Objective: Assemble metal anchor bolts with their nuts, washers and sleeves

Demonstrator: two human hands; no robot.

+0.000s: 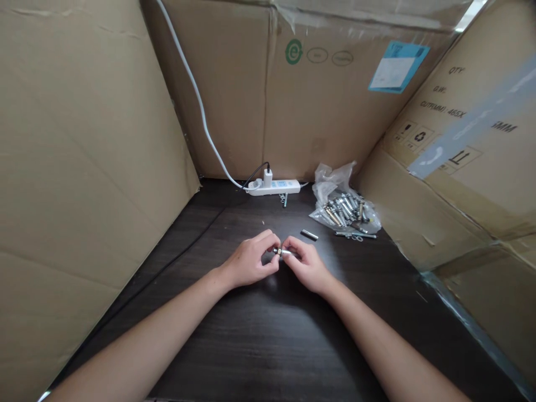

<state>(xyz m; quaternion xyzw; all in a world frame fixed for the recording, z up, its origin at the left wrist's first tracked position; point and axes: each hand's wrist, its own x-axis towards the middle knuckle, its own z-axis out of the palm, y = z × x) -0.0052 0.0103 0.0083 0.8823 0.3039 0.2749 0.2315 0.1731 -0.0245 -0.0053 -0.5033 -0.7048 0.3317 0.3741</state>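
Note:
In the head view both my hands meet over the dark table, around a small metal expansion bolt (286,252). My right hand (309,264) pinches its sleeve between thumb and fingers. The thumb and curled fingers of my left hand (253,260) close about the other end, at a brass-coloured nut (280,252). Fingertips partly cover the bolt, so its full length is hidden. Just beyond my right hand, a separate metal sleeve (309,235) lies on the table.
A transparent plastic bag (330,180) of several bolts lies at the back right, with a loose bolt (355,235) and washers before it. A white power strip (274,187) stands at the back, near another small bolt (285,200). A black cable (184,250) crosses the left. Cardboard walls (226,89) surround the table.

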